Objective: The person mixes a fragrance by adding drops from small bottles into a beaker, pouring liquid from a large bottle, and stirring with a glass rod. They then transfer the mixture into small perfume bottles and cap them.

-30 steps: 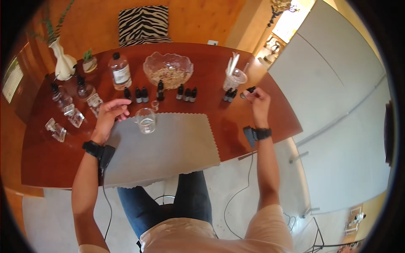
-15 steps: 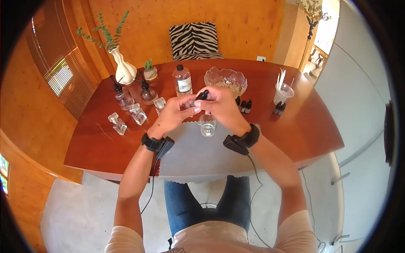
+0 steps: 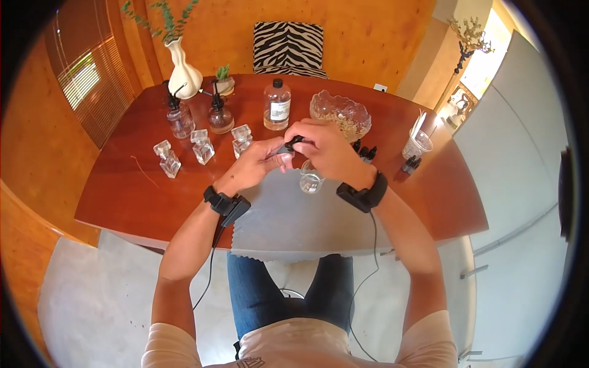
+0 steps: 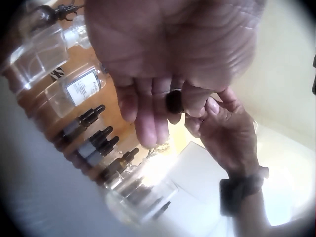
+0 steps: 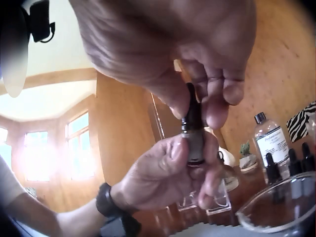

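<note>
Both hands meet around a small dropper bottle (image 5: 195,148) with a black cap and a grey label. My left hand (image 3: 253,167) grips the bottle's lower body between thumb and fingers. From above, the thumb and fingers of my right hand (image 3: 330,148) pinch its black dropper cap (image 5: 192,111); cap and body are together. The bottle stands nearly upright in the right wrist view. A clear glass beaker (image 3: 311,182) sits on the grey mat (image 3: 276,221), just below and right of the hands.
Three square glass bottles (image 3: 202,149) stand at left, before two pump bottles (image 3: 220,118). Behind the hands are a labelled bottle (image 3: 277,110) and a glass bowl (image 3: 353,116). More dropper bottles (image 3: 368,153) stand right of the hands; a cup with sticks (image 3: 417,144) is farther right.
My right hand has brought the dropper bottle from the right side of the table to the middle. My left hand has come over and taken its body, while my right fingers have moved onto the cap.
</note>
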Action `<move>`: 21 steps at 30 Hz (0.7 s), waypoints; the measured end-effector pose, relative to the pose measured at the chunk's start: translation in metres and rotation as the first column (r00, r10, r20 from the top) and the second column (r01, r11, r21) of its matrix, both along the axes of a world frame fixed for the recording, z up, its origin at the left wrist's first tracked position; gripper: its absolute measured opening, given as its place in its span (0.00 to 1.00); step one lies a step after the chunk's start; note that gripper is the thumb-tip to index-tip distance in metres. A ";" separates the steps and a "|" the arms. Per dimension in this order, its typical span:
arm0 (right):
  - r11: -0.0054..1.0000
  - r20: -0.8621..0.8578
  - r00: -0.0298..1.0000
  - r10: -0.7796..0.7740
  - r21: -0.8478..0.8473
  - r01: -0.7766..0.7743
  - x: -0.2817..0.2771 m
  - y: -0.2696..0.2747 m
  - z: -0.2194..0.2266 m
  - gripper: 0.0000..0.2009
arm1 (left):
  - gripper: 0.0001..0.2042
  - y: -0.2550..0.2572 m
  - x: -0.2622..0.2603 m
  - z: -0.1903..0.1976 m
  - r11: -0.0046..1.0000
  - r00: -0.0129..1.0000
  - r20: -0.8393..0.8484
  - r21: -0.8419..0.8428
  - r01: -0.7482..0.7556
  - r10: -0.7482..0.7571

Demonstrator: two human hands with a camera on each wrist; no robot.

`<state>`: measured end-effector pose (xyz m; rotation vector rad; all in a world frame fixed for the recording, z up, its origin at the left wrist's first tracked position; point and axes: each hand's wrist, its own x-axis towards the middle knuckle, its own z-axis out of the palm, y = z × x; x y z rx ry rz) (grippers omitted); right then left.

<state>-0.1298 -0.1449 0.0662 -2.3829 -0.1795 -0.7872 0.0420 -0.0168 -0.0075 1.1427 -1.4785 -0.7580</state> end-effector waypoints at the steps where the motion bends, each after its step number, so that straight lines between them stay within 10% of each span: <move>1: 0.996 0.046 0.998 0.041 -0.087 -0.037 0.003 -0.006 -0.001 0.07 | 0.12 -0.001 0.000 0.000 1.000 1.000 -0.018 0.015 0.024 -0.023; 7: 0.950 -0.266 0.936 -0.230 0.148 0.275 -0.009 0.027 0.025 0.06 | 0.11 -0.001 -0.006 -0.001 0.999 0.998 -0.026 0.002 0.051 -0.051; 12: 0.997 -0.049 0.996 -0.071 0.008 0.072 -0.001 0.001 0.006 0.07 | 0.09 -0.004 0.002 -0.006 0.998 0.997 0.037 0.026 0.060 -0.061; 15: 0.969 -0.295 0.925 -0.240 -0.015 0.247 -0.007 0.009 0.012 0.06 | 0.10 -0.005 -0.002 -0.008 0.999 0.998 0.046 0.013 0.034 -0.035; 21: 0.966 -0.192 0.980 -0.053 0.238 0.099 -0.008 -0.001 -0.002 0.09 | 0.11 0.000 -0.009 0.001 0.994 0.992 -0.067 0.012 0.107 -0.106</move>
